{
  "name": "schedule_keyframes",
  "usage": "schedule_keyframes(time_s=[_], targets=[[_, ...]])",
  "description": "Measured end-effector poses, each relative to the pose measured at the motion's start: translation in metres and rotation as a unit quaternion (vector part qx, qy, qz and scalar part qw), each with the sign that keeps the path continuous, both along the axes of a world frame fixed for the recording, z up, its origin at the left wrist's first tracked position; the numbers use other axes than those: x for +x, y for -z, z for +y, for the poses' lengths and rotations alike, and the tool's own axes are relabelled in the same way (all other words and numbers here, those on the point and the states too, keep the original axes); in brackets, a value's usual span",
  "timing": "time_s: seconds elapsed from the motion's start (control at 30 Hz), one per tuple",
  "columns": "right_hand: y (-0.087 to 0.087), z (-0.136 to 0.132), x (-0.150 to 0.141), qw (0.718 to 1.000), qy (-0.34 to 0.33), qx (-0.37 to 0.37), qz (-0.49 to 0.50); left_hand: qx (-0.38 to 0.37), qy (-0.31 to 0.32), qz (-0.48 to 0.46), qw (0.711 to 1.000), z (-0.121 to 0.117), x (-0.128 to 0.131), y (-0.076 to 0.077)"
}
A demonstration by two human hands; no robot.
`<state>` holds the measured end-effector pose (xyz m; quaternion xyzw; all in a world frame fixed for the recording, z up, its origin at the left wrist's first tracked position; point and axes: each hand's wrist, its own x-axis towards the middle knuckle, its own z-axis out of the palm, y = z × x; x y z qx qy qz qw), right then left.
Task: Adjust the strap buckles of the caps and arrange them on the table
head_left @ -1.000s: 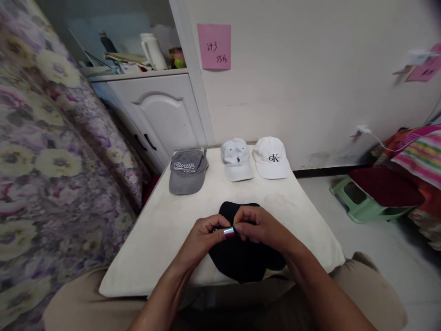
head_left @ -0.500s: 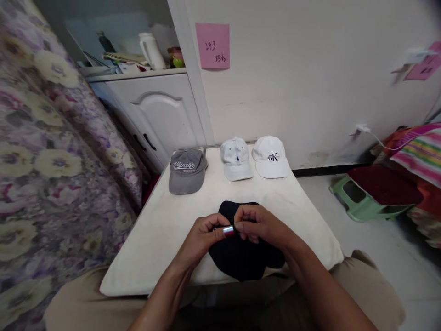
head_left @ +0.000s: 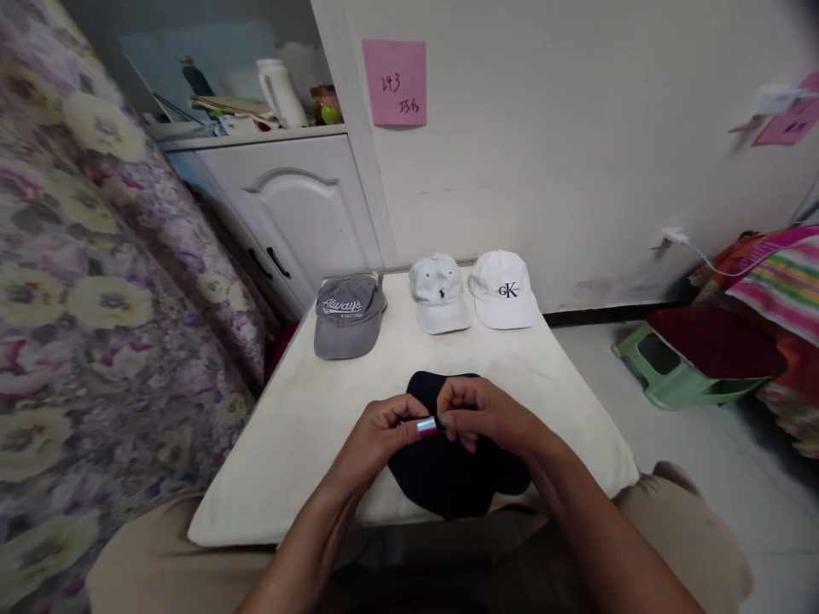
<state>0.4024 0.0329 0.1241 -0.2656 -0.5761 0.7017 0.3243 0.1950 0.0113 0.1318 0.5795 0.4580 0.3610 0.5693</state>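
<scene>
A black cap [head_left: 448,477] lies at the near side of the cloth-covered table, under both my hands. My left hand [head_left: 380,435] is closed, thumb and fingers pinching a shiny silver buckle [head_left: 426,425] at the cap's back strap. Right beside it, my right hand [head_left: 479,414] is closed too, its fingertips pinched on the dark strap end at the buckle's edge. My fingers and the dark fabric hide most of the strap. Farther back stand a grey cap [head_left: 349,317], a pale blue-grey cap [head_left: 439,294] and a white cap [head_left: 504,290].
The cream cloth [head_left: 300,426] covers the table, which stands against the wall. A floral curtain [head_left: 115,324] hangs at the left, beside a white cabinet [head_left: 294,205]. On the right floor is a green stool [head_left: 662,375] with a dark red top. My knees flank the table.
</scene>
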Motion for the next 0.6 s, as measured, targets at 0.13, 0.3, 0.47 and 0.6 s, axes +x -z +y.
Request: schedule_keyframes(time_s=[0.13,0.3,0.47,0.6], targets=[[-0.001,0.001,0.001,1.0,-0.001,0.003,-0.013,-0.003,-0.001,-0.006,1.0,0.001,-0.001,0.0],[-0.006,-0.002,0.005,1.0,0.003,0.013,-0.027,0.003,-0.009,-0.032,0.999,0.0,-0.002,0.002],[-0.017,-0.01,0.004,0.995,0.053,0.075,-0.034,0.038,-0.006,-0.048,0.998,-0.001,-0.003,0.003],[-0.025,-0.018,0.002,0.993,0.08,0.076,-0.031,0.069,0.007,-0.059,0.996,0.0,-0.006,0.006]])
